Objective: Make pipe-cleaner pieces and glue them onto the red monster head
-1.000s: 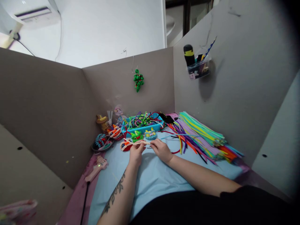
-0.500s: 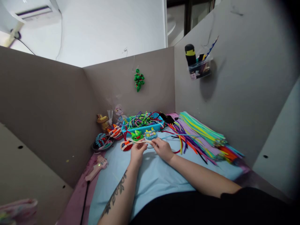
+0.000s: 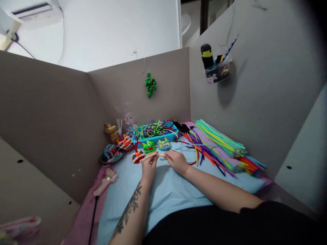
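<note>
A cream pipe cleaner (image 3: 161, 155) is stretched between my two hands above the light blue cloth. My left hand (image 3: 150, 163) pinches it, and a length of it sticks out leftward past the fingers. My right hand (image 3: 176, 161) grips it on the other side, fingers closed. Just beyond my hands sit small fuzzy animal heads: a white and red one (image 3: 138, 156), a green one (image 3: 149, 147) and a blue one with yellow horns (image 3: 164, 145).
Behind them stands a blue tray (image 3: 153, 139) heaped with pipe cleaner pieces. Bundles of coloured pipe cleaners (image 3: 217, 137) lie at right. A pink glue gun (image 3: 106, 182) with a black cord and a dark bowl (image 3: 112, 158) are at left. Grey partitions (image 3: 143, 88) surround the table.
The cream pipe cleaner's left end has swung lower and nearer, leftward of my left hand. The span between my hands looks shorter. Both hands stay in about the same place.
</note>
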`<act>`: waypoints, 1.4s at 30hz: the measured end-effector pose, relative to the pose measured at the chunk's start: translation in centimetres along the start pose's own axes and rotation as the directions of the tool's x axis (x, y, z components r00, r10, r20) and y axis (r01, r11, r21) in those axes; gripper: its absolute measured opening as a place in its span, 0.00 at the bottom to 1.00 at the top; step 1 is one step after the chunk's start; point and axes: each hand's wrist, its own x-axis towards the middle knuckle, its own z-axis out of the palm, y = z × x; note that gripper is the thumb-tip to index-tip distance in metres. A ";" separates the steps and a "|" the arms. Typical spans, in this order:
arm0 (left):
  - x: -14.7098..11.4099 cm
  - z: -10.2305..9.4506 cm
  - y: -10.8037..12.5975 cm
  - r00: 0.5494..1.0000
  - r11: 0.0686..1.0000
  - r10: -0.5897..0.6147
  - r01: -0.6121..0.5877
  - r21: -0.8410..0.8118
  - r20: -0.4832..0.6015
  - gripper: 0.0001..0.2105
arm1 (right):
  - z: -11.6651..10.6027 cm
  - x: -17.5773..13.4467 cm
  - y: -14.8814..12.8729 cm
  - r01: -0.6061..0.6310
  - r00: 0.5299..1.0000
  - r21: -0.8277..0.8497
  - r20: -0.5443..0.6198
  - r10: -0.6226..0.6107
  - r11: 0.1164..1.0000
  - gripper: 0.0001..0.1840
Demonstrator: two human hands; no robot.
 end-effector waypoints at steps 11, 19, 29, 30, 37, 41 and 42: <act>0.1 -0.2 -0.5 0.992 0.989 -0.120 0.115 0.093 0.045 0.07 | -0.3 0.3 0.1 0.048 0.999 -0.034 0.004 -0.048 0.998 0.07; 0.3 0.2 -0.5 0.921 0.927 -0.368 0.373 -0.022 0.130 0.07 | -0.6 0.5 0.2 0.091 0.996 -0.024 -0.016 -0.091 0.996 0.05; 0.3 0.2 -1.4 0.926 0.923 -0.363 0.372 -0.094 0.103 0.14 | -0.3 0.3 0.3 0.106 0.994 0.016 -0.026 -0.105 0.994 0.04; 0.3 0.1 -1.2 0.941 0.938 -0.327 0.334 -0.086 0.090 0.14 | -0.3 0.3 0.4 0.096 0.995 0.021 -0.030 -0.096 0.995 0.04; 0.3 -0.2 0.0 0.998 0.997 -0.061 0.060 0.051 0.024 0.11 | -0.3 0.4 0.9 0.051 0.997 0.055 -0.059 -0.048 0.997 0.07; 0.3 -0.3 0.0 0.999 0.997 0.001 -0.003 0.074 0.034 0.06 | -0.4 0.5 0.8 0.068 0.996 0.081 -0.057 -0.063 0.994 0.07; 0.2 -0.3 0.0 0.999 0.997 0.001 -0.004 0.072 0.042 0.05 | -0.5 0.5 0.7 0.070 0.996 0.085 -0.060 -0.065 0.994 0.07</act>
